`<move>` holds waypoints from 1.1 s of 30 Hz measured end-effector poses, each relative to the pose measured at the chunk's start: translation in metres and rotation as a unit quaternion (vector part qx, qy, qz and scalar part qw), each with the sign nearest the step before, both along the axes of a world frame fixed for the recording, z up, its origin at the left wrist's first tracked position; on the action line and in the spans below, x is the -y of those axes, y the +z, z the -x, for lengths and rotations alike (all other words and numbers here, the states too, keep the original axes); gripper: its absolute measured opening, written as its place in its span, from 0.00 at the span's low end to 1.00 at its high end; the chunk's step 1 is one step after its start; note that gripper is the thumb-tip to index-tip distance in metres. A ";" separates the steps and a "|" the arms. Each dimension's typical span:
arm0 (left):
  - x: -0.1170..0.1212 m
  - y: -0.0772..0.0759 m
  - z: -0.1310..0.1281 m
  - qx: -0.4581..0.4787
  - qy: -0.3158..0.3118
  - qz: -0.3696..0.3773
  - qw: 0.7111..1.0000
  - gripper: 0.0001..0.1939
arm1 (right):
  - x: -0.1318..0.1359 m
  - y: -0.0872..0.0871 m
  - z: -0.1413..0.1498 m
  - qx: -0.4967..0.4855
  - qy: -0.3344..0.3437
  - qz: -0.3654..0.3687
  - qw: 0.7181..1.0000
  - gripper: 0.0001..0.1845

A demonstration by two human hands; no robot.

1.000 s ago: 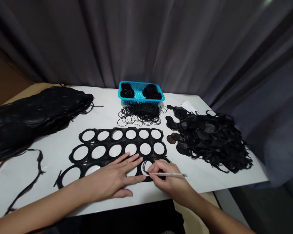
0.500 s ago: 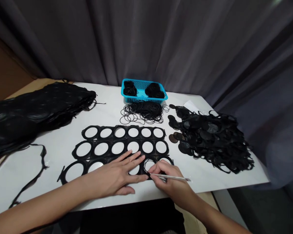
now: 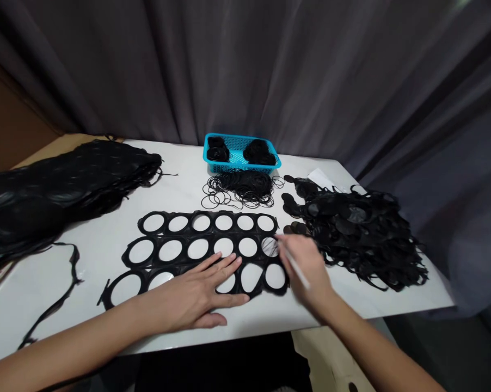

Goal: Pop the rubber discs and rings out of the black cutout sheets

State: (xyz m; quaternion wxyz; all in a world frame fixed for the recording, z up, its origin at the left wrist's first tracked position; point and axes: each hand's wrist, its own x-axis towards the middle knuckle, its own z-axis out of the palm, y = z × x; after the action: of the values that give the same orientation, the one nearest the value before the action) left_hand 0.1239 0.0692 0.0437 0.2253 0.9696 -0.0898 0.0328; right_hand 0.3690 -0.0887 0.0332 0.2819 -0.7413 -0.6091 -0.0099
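Observation:
My left hand (image 3: 194,294) lies flat with its fingers apart on the lowest row of a black sheet with rows of round holes (image 3: 187,224), holding nothing. My right hand (image 3: 305,269) grips a thin white pick (image 3: 296,269), blurred by motion. The pick's tip is at the right end of the middle row, touching or just above a hole (image 3: 270,246) that looks darker than the others. The hand hides the sheet's right edge only slightly; the lowest row's left end shows past my left wrist.
A blue plastic basket (image 3: 237,158) holds black bundles behind a loose pile of thin black rings (image 3: 237,190). To the right lies a heap of black discs and strips (image 3: 351,231); to the left, a large black mass (image 3: 66,190) and a loose strip (image 3: 61,283). All rest on a white table (image 3: 245,321).
My right hand has moved up and to the right with the pick, from the lowest row to the middle row's end hole, which now looks darker. My left hand has stayed in place.

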 end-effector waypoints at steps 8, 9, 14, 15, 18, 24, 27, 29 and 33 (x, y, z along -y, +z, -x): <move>-0.002 0.004 -0.005 -0.017 0.058 -0.014 0.998 0.37 | -0.038 0.024 -0.010 -0.251 0.014 0.092 0.963 0.08; -0.002 0.001 -0.008 -0.016 0.081 -0.025 0.996 0.37 | -0.039 0.021 -0.002 -0.266 0.039 0.103 0.958 0.08; -0.003 -0.015 -0.017 -0.017 0.098 -0.076 0.992 0.32 | -0.041 0.010 0.020 -0.283 0.091 0.125 0.947 0.05; -0.003 -0.017 -0.017 -0.015 0.099 -0.078 0.992 0.32 | -0.041 0.010 0.020 -0.278 0.090 0.126 0.948 0.04; -0.002 -0.020 -0.016 -0.006 0.102 -0.070 0.992 0.32 | -0.040 0.010 0.018 -0.272 0.090 0.121 0.950 0.04; -0.002 -0.023 -0.014 0.003 0.104 -0.061 0.993 0.32 | -0.039 0.007 0.018 -0.265 0.105 0.107 0.953 0.05; -0.002 -0.025 -0.014 0.020 0.105 -0.047 0.993 0.32 | -0.039 0.005 0.018 -0.264 0.102 0.103 0.954 0.05; -0.001 -0.026 -0.013 0.025 0.107 -0.042 0.993 0.32 | -0.038 0.004 0.018 -0.255 0.105 0.101 0.956 0.05; -0.001 -0.027 -0.012 0.028 0.107 -0.051 0.993 0.32 | -0.033 -0.001 0.021 -0.188 0.153 0.088 0.966 0.05</move>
State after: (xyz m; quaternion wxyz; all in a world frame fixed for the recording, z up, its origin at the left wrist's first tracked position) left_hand 0.1363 0.0704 0.0166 0.1679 0.9826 0.0061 0.0794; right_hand 0.3481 -0.0554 0.0321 0.3231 -0.6495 -0.6498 0.2270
